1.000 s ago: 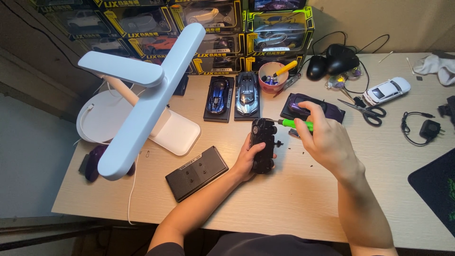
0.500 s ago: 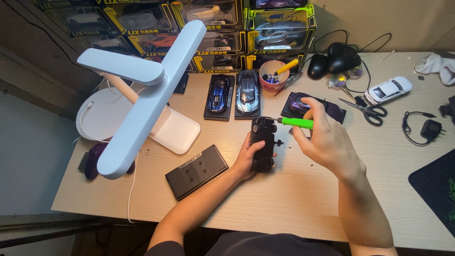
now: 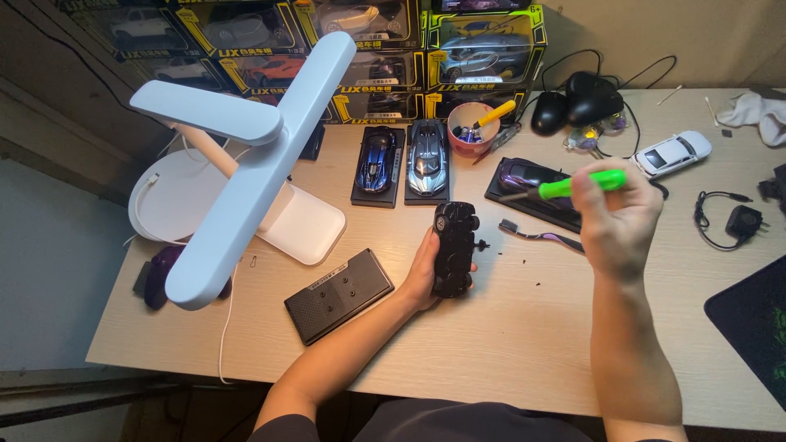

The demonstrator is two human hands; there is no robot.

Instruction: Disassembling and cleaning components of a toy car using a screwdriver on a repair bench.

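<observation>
Pale wood-grain surface [image 3: 524, 344]. White desk lamp [image 3: 246, 188]. Black model car chassis [image 3: 455, 249], bright green screwdriver handle [image 3: 585, 184]. Blue model car [image 3: 377, 157] beside a grey model car [image 3: 427, 154]; a purple model car [image 3: 524, 173], a white model car [image 3: 673, 152], a pink cup [image 3: 468, 131].

Light wood table [image 3: 524, 344]. On it:

- white desk lamp [image 3: 246, 164], big round foot, at left
- flat black plate [image 3: 338, 295] near front
- blue toy car [image 3: 375, 160] and grey toy car [image 3: 426, 155] side by side on black stands
- pink cup [image 3: 469, 131] with tools inside
- purple toy car [image 3: 524, 173] on black stand
- white toy car [image 3: 673, 152] at right
- toothbrush [image 3: 540, 236]
- two black mice [image 3: 573, 102] at back
- toy car boxes [image 3: 483, 49] stacked along back edge
- black mat [image 3: 753, 327] at right corner
- black underside-up toy car [image 3: 455, 250] near middle
</observation>
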